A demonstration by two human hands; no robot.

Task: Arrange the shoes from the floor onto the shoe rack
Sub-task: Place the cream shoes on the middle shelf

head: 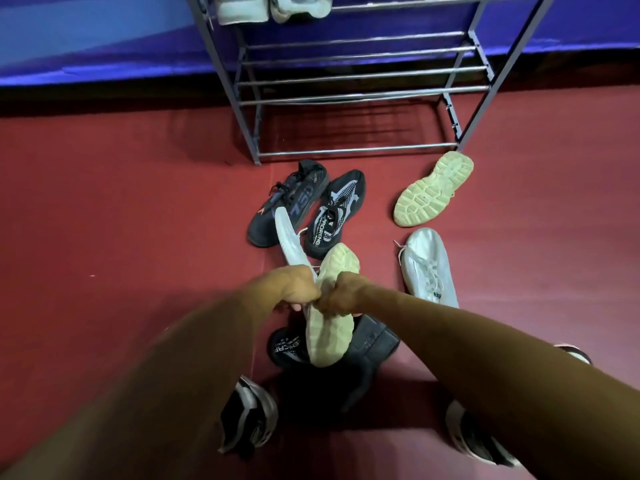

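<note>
Looks like a home entry or indoor room: metal shoe rack (pixel 349 77) at 12 o'clock against blue wall (pixel 86 39), red floor (pixel 121 209), scattered shoes (pixel 311 206) at center.

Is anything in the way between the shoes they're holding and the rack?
Two black shoes lie on the floor between the held white shoes and the shoe rack, but carried above them the path looks clear. The lower shelves look bare.
</note>
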